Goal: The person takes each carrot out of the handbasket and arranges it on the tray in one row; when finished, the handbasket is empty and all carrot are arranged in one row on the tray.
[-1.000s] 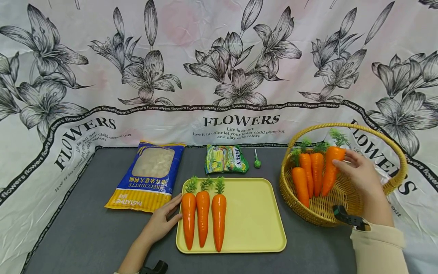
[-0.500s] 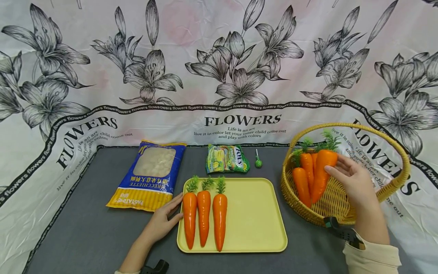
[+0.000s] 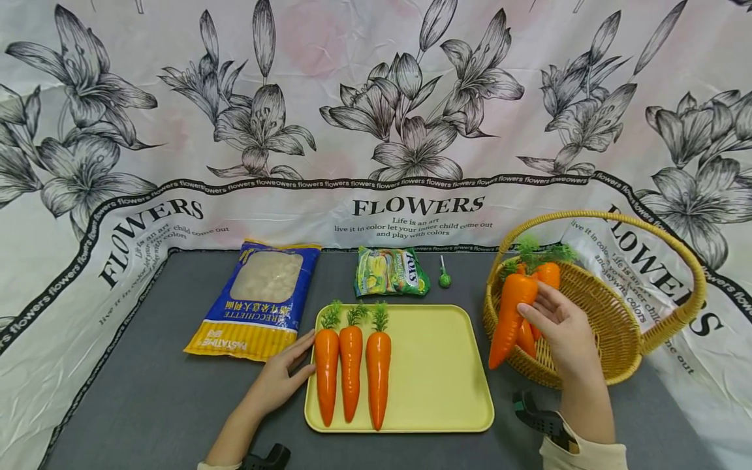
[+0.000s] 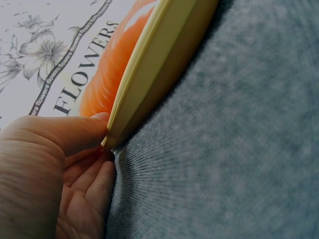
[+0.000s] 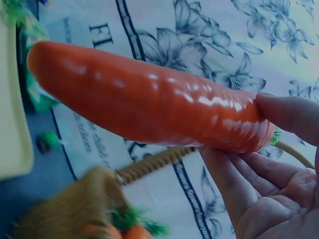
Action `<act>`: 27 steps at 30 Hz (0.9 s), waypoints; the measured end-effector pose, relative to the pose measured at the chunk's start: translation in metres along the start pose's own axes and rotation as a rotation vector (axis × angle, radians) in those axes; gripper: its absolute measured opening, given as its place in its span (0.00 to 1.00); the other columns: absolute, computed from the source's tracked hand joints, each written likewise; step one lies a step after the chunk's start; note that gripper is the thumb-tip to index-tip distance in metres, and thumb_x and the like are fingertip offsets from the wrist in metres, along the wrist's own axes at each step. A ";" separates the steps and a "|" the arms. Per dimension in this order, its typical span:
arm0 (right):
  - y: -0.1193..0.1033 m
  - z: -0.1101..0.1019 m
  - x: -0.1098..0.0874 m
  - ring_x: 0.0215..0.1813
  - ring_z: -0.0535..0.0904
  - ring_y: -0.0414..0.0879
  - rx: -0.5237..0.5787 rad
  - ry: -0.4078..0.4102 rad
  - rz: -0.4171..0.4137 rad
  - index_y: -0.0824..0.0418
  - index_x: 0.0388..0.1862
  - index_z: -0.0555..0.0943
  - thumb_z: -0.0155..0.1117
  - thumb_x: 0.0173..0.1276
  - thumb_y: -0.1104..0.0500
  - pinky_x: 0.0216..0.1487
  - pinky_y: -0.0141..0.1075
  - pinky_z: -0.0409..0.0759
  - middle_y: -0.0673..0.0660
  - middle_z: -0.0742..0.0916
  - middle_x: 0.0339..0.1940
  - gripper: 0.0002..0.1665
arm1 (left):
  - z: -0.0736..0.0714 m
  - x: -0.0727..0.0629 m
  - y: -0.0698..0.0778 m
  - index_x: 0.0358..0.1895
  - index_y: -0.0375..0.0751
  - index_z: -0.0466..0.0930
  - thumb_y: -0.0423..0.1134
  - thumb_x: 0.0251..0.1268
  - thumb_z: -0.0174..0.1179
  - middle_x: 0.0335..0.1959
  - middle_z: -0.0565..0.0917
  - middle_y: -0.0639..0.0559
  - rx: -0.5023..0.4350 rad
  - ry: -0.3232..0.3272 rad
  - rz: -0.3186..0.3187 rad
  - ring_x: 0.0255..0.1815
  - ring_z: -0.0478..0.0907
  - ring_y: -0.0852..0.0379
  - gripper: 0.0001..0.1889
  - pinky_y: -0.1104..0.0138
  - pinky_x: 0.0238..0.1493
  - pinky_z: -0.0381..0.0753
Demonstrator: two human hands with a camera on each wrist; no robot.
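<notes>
My right hand (image 3: 565, 333) pinches an orange carrot (image 3: 512, 316) near its leafy top, thumb on one side and fingers on the other. This carrot is over the left rim of the wicker basket (image 3: 618, 320), its tip pointing down and left. In the right wrist view the held carrot (image 5: 149, 102) fills the middle. Other carrots (image 3: 549, 274) remain inside the basket, partly hidden. My left hand (image 3: 281, 377) holds the left edge of a yellow tray (image 3: 437, 372); the left wrist view has the thumb on its rim (image 4: 144, 79). Three carrots (image 3: 350, 372) lie side by side on the tray's left part.
A blue and yellow pasta bag (image 3: 258, 300) lies left of the tray. Behind the tray are a green candy bag (image 3: 390, 272) and a green lollipop (image 3: 444, 279). The basket's tall handle (image 3: 634, 222) arches above it. A flowered cloth (image 3: 411, 150) hangs at the back.
My right hand has moved left with the carrot, from inside the basket to its left rim, and the carrot now tilts more. My left hand stays at the tray edge.
</notes>
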State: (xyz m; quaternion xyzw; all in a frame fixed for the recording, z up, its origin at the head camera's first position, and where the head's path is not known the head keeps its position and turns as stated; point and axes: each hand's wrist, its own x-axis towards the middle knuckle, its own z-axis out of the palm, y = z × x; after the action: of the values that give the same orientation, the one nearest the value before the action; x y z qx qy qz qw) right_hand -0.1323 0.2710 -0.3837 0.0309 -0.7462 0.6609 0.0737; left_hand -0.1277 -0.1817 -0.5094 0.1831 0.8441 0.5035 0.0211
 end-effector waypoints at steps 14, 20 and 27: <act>0.013 0.048 0.002 0.49 0.81 0.34 0.007 -0.211 0.046 0.73 0.69 0.60 0.58 0.69 0.65 0.49 0.25 0.82 0.43 0.81 0.50 0.33 | 0.001 0.003 0.000 0.69 0.35 0.65 0.36 0.65 0.59 0.71 0.64 0.40 0.015 -0.007 0.016 0.70 0.62 0.43 0.29 0.55 0.63 0.71; 0.030 0.074 0.006 0.49 0.81 0.38 -0.040 -0.312 0.156 0.71 0.67 0.64 0.62 0.67 0.61 0.50 0.29 0.82 0.62 0.79 0.55 0.33 | 0.000 0.003 0.000 0.69 0.37 0.65 0.39 0.66 0.59 0.71 0.65 0.41 0.023 -0.002 0.010 0.70 0.62 0.44 0.29 0.55 0.63 0.71; 0.051 0.105 0.004 0.50 0.82 0.49 -0.084 -0.376 0.265 0.70 0.65 0.67 0.66 0.63 0.58 0.51 0.36 0.82 0.68 0.79 0.55 0.34 | 0.000 0.001 0.000 0.69 0.37 0.65 0.41 0.66 0.59 0.71 0.65 0.42 0.016 -0.005 -0.004 0.70 0.62 0.44 0.30 0.55 0.63 0.71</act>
State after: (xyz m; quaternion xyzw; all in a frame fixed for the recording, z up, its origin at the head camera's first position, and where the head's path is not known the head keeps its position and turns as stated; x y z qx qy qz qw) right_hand -0.1509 0.1735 -0.4457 0.0520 -0.7711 0.6159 -0.1528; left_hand -0.1290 -0.1814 -0.5094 0.1828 0.8483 0.4964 0.0227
